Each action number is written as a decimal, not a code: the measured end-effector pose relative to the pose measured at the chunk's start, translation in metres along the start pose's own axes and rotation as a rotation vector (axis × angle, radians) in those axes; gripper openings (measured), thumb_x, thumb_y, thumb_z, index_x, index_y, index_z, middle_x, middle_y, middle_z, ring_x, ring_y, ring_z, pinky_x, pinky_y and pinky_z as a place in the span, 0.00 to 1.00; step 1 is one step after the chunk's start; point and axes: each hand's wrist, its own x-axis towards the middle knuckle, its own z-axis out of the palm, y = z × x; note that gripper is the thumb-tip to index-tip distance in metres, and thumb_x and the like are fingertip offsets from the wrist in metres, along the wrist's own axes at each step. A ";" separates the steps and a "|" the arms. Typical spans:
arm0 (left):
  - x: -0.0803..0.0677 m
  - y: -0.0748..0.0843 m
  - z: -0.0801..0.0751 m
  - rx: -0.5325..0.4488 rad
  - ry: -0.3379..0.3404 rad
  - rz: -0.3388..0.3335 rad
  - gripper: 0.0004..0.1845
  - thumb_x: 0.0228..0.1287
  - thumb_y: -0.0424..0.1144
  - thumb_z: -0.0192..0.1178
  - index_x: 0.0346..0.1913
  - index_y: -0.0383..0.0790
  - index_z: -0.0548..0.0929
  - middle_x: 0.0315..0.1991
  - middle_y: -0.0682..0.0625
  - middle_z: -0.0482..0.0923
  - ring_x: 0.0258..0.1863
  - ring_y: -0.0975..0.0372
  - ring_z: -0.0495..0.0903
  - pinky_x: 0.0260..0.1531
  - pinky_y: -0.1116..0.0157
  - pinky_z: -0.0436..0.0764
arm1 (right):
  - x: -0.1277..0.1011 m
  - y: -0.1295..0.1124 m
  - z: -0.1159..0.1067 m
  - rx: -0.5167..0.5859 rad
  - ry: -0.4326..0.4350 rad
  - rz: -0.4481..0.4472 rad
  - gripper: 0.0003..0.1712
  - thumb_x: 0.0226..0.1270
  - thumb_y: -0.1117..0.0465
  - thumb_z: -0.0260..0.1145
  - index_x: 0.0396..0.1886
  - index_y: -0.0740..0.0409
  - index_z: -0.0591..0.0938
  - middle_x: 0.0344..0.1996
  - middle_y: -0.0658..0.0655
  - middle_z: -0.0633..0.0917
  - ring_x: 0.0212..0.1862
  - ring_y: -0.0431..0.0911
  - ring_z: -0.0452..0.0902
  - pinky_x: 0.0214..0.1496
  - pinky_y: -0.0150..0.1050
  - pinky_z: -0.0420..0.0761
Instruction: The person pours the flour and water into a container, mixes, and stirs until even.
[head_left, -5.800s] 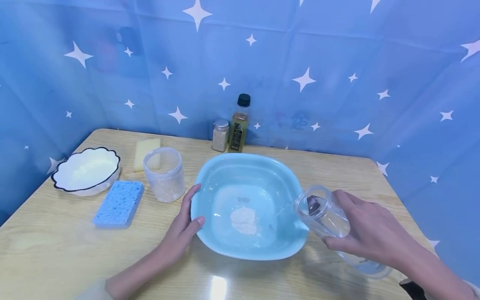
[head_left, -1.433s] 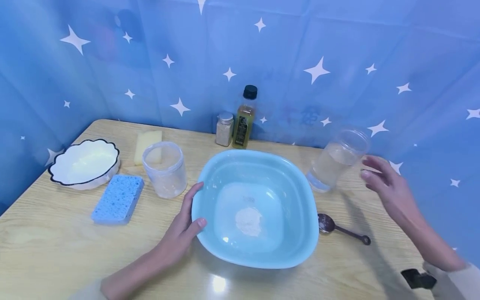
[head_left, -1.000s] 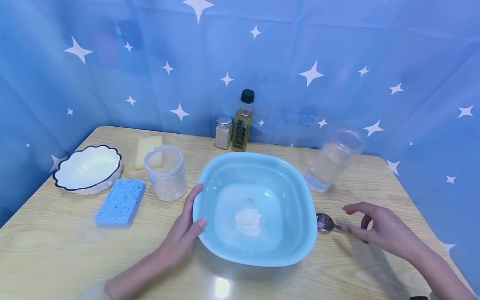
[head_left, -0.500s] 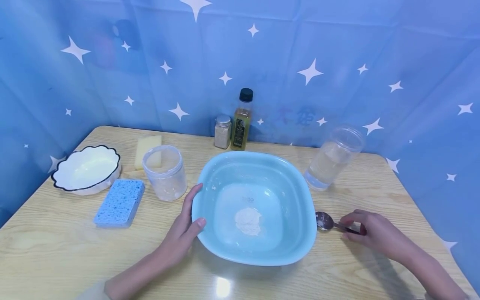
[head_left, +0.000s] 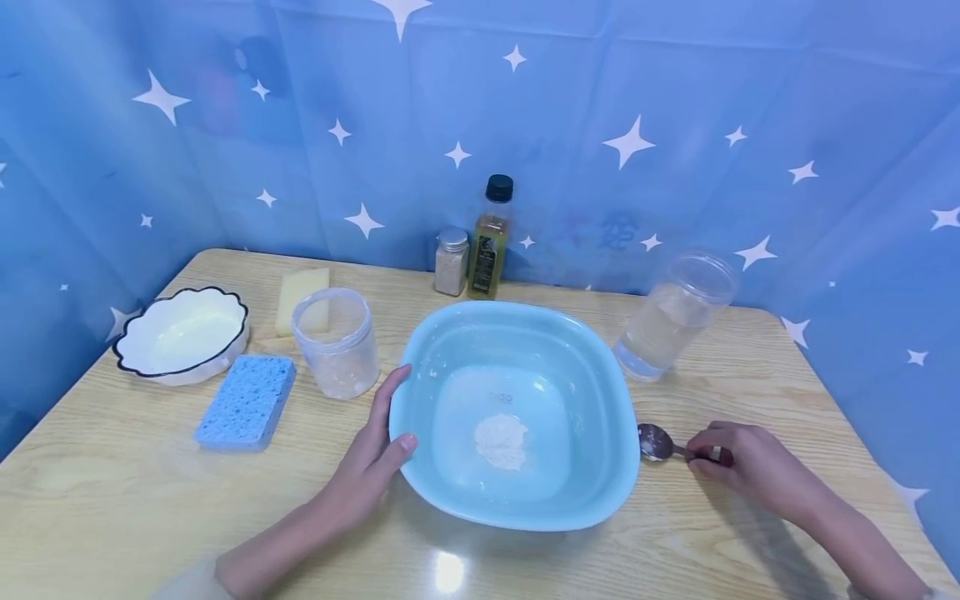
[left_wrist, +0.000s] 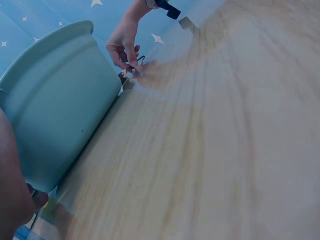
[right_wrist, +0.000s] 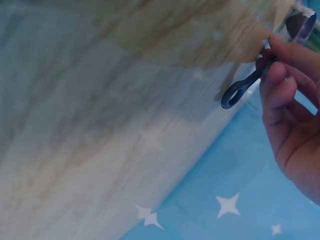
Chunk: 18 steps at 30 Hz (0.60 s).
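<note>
My right hand (head_left: 738,465) pinches the spoon (head_left: 660,443) lying on the bench just right of the basin (head_left: 517,492); my left hand (head_left: 371,462) lies flat against its rim. A careless lift might clip the basin, slopping water.

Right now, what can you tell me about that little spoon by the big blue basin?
The spoon is small and dark, metal by its look, with a shiny rounded bowl bearing whitish traces and a slim handle ending in a ring. It lies on the wooden table just right of the basin. The right hand pinches its handle.
</note>
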 end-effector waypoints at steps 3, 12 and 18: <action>0.000 0.000 0.001 0.000 0.002 -0.003 0.35 0.68 0.32 0.45 0.72 0.57 0.45 0.72 0.47 0.44 0.63 0.50 0.61 0.53 0.62 0.74 | 0.000 0.002 0.000 0.034 -0.003 -0.014 0.10 0.44 0.70 0.73 0.28 0.53 0.85 0.25 0.37 0.76 0.23 0.28 0.68 0.19 0.28 0.71; 0.001 0.000 0.002 0.006 -0.003 -0.011 0.35 0.68 0.32 0.45 0.72 0.57 0.45 0.72 0.47 0.45 0.64 0.50 0.61 0.54 0.61 0.73 | -0.011 0.004 -0.011 0.095 0.076 -0.031 0.12 0.43 0.75 0.72 0.30 0.59 0.84 0.24 0.42 0.79 0.23 0.31 0.72 0.17 0.23 0.72; 0.000 0.001 0.001 0.009 0.001 -0.023 0.35 0.69 0.33 0.45 0.72 0.58 0.44 0.72 0.47 0.44 0.64 0.50 0.60 0.54 0.61 0.72 | -0.010 0.002 -0.040 0.100 0.148 -0.014 0.11 0.47 0.73 0.71 0.33 0.62 0.84 0.25 0.47 0.81 0.20 0.33 0.73 0.15 0.23 0.72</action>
